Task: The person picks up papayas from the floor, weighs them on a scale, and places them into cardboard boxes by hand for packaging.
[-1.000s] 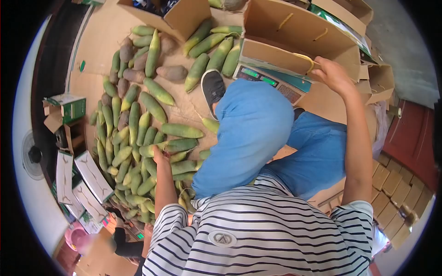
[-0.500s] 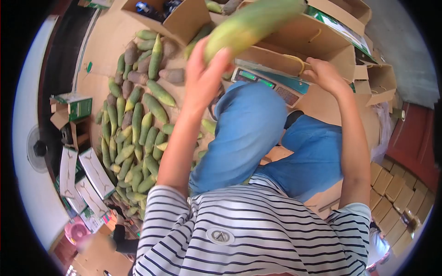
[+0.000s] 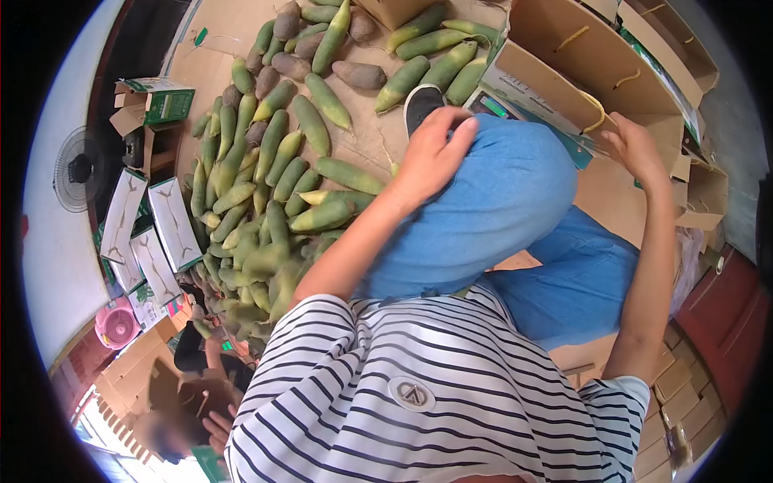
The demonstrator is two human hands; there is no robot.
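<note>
My left hand [image 3: 436,154] is empty over my raised knee, its thumb apart from the loosely bent fingers. At the side of a tall cardboard box [image 3: 541,79], my right hand [image 3: 640,151] has its fingers bent at the edge, near the yellow rope handle [image 3: 593,112]. A digital scale [image 3: 493,105] with a lit green display is partly hidden behind my knee and beside the box. Left of my legs lie many green radishes [image 3: 328,103], and among them are some purplish-grey roots [image 3: 359,75].
More open cardboard boxes [image 3: 675,44] stand at the upper right. White cartons [image 3: 173,224], a fan [image 3: 79,167] and a pink basin [image 3: 117,324] are along the left. Another person's arm [image 3: 213,354] shows at lower left. Stacked brown boxes [image 3: 684,394] are at lower right.
The large green radish is gone from my left hand, which has come down to my knee. My view has shifted left and down. My right hand remains by the box edge.
</note>
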